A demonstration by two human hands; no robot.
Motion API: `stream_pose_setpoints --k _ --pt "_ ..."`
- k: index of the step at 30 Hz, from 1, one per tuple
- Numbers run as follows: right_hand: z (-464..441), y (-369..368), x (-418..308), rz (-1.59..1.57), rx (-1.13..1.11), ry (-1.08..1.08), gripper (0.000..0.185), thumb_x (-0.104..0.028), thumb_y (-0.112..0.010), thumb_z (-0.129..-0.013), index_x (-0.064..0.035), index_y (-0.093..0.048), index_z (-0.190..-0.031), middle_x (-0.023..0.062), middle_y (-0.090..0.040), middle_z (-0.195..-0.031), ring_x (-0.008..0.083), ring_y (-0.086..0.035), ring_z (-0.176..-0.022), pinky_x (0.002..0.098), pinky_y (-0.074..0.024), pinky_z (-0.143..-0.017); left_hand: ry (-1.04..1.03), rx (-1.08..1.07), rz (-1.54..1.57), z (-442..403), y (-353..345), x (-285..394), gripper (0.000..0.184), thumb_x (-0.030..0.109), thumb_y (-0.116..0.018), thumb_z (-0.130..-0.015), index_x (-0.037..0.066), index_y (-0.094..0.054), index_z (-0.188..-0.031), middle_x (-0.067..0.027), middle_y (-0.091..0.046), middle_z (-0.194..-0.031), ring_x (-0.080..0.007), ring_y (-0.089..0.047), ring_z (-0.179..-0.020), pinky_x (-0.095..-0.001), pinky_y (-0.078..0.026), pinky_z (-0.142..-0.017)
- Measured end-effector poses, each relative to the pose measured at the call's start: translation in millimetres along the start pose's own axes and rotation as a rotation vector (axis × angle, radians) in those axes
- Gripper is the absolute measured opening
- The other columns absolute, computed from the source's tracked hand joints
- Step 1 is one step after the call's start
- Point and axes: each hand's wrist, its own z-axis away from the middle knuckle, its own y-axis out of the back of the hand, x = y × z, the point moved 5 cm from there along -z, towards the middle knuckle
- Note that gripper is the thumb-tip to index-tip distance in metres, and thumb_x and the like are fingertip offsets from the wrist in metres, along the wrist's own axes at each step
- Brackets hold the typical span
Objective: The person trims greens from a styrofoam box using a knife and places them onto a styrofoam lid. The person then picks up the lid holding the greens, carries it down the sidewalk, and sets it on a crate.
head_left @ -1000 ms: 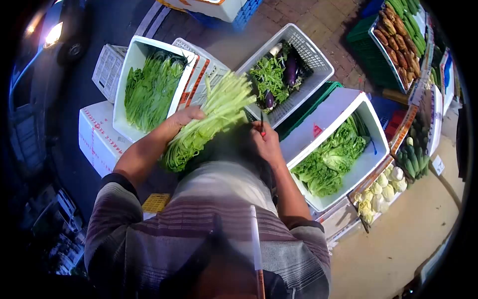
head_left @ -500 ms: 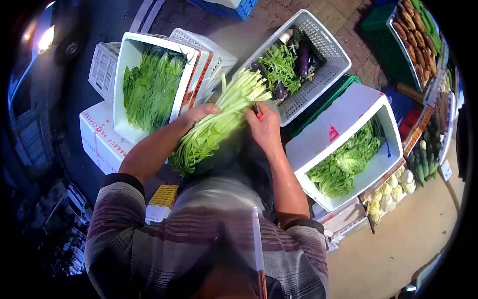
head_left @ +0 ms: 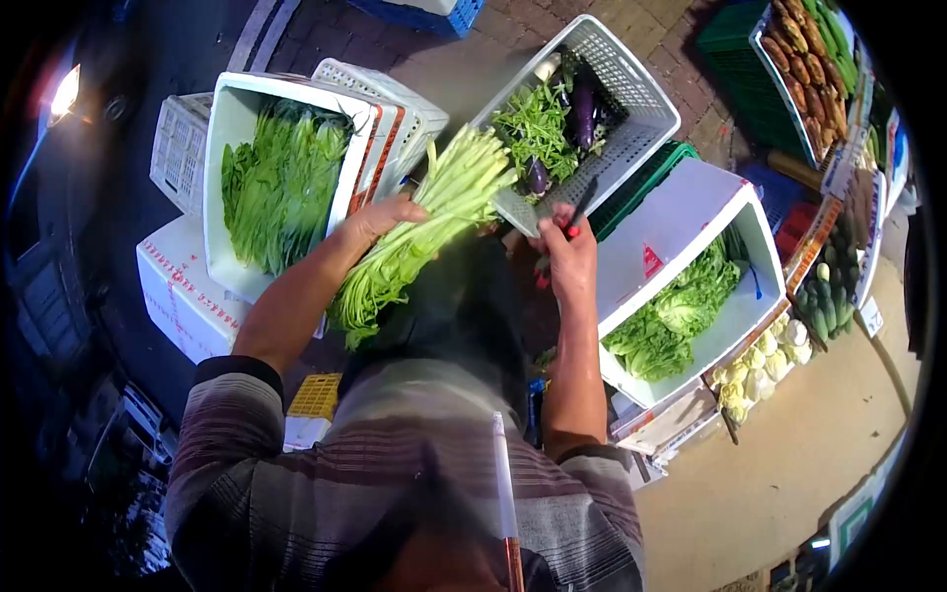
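My left hand [head_left: 388, 217] is wrapped round a bunch of leafy greens [head_left: 434, 212], whose pale stalks point up and away from me while the leaves hang down toward my lap. In my right hand [head_left: 569, 252] is a small knife [head_left: 582, 209] with red and black parts, its dark end pointing upward. That hand is apart from the bunch, just below the grey crate [head_left: 646, 109]. Inside the crate lie eggplants [head_left: 584, 113] and loose green leaves [head_left: 538, 128].
A white foam box [head_left: 219, 187] of long greens [head_left: 286, 187] stands on the left. Another foam box [head_left: 681, 212] with lettuce [head_left: 681, 321] is on the right. Farther right are pale vegetables [head_left: 764, 370], cucumbers [head_left: 827, 296] and brown roots [head_left: 809, 74]. A cigarette [head_left: 503, 474] juts out below my view.
My right hand with the knife has moved right, away from the bunch, and the knife now points up. My left hand keeps its hold. The view has shifted slightly.
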Motion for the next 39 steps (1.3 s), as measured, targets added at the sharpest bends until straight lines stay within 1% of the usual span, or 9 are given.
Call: stream_pose_setpoints --k 6,8,12,16,17,20,21,29,39 --pt "-23.5 33.1 125.4 -0.555 -0.119 -0.316 0.031 -0.007 -0.061 -0.092 -0.004 -0.048 -0.121 0.0098 -0.061 -0.084 0.0207 -0.06 -0.069 0.0468 -0.0562 -0.075 -0.015 0.108 -0.118 -70.7 74.6 -16.5 0.068 0.029 -0.072 -0.072 -0.005 -0.054 -0.128 -0.0179 -0.069 -0.102 -0.0262 -0.07 -0.078 -0.0375 -0.059 -0.071" --pt "-31.5 34.2 189.5 -0.382 -0.07 -0.492 0.029 -0.005 -0.059 -0.093 -0.0041 -0.048 -0.12 0.0096 -0.06 -0.084 0.022 -0.06 -0.069 0.0475 -0.0557 -0.076 -0.026 0.029 -0.135 -100.2 85.9 -23.8 0.058 0.021 -0.069 -0.077 -0.002 -0.056 -0.128 -0.0134 -0.068 -0.108 -0.0195 -0.068 -0.089 -0.0317 -0.056 -0.077" --pt "-56.0 27.9 210.8 -0.336 -0.149 -0.354 0.03 -0.005 -0.057 -0.094 -0.0032 -0.049 -0.122 0.0097 -0.062 -0.087 0.0204 -0.06 -0.073 0.045 -0.0554 -0.077 0.003 0.079 -0.167 -154.5 125.9 -57.5 0.053 0.019 -0.069 -0.077 -0.003 -0.059 -0.124 -0.0123 -0.069 -0.102 -0.0192 -0.067 -0.087 -0.032 -0.055 -0.077" --pt "-87.1 31.1 222.4 0.177 -0.185 -0.314 0.037 -0.011 -0.058 -0.095 -0.0019 -0.05 -0.13 0.007 -0.064 -0.093 0.0158 -0.06 -0.074 0.0328 -0.0525 -0.075 0.035 0.108 -0.251 -204.5 182.0 -92.5 0.053 0.019 -0.071 -0.077 -0.002 -0.059 -0.124 -0.0093 -0.067 -0.105 -0.0171 -0.064 -0.09 -0.032 -0.053 -0.08" --pt "-102.7 44.0 251.0 0.533 -0.198 -0.066 0.037 -0.015 -0.061 -0.094 -0.0006 -0.054 -0.127 0.0108 -0.066 -0.092 0.0194 -0.061 -0.076 0.0328 -0.0507 -0.073 0.039 0.116 -0.27 -213.5 197.4 -104.9 0.053 0.019 -0.072 -0.077 -0.002 -0.059 -0.124 -0.0091 -0.067 -0.105 -0.0168 -0.063 -0.092 -0.032 -0.052 -0.08" --pt "-125.5 25.6 229.7 0.831 -0.18 0.205 0.032 -0.017 -0.063 -0.092 -0.0003 -0.058 -0.119 0.018 -0.065 -0.088 0.0285 -0.063 -0.077 0.0368 -0.0499 -0.071 0.092 0.163 -0.376 -218.9 218.7 -110.6 0.054 0.021 -0.074 -0.077 0.0 -0.059 -0.125 -0.0084 -0.066 -0.108 -0.0167 -0.062 -0.095 -0.0323 -0.05 -0.083" --pt "-131.7 15.8 224.5 0.865 -0.21 0.14 0.025 -0.015 -0.064 -0.089 -0.0016 -0.059 -0.11 0.0231 -0.063 -0.085 0.0424 -0.062 -0.077 0.0448 -0.0502 -0.07 0.103 0.166 -0.376 -223.9 232.6 -121.5 0.056 0.022 -0.075 -0.077 0.0 -0.059 -0.126 -0.0087 -0.066 -0.111 -0.017 -0.062 -0.097 -0.0324 -0.049 -0.085" --pt "-189.9 -31.3 258.7 1.144 -0.313 0.323 0.012 -0.014 -0.058 -0.091 -0.0047 -0.057 -0.098 0.0251 -0.065 -0.084 0.0442 -0.063 -0.075 0.0511 -0.0506 -0.067 0.121 0.189 -0.45 -227.2 249.1 -128.4 0.056 0.026 -0.079 -0.073 -0.001 -0.064 -0.119 -0.0104 -0.069 -0.106 -0.0178 -0.063 -0.093 -0.0309 -0.048 -0.083" --pt "-195.1 -15.1 293.5 1.255 -0.291 0.16 0.019 -0.017 -0.06 -0.089 0.001 -0.056 -0.095 0.0289 -0.064 -0.076 0.0478 -0.063 -0.073 0.0542 -0.0504 -0.065 0.049 0.191 -0.398 -231.7 246.8 -134.5 0.06 0.022 -0.08 -0.072 -0.004 -0.062 -0.123 -0.0126 -0.068 -0.108 -0.0174 -0.062 -0.096 -0.031 -0.048 -0.086"
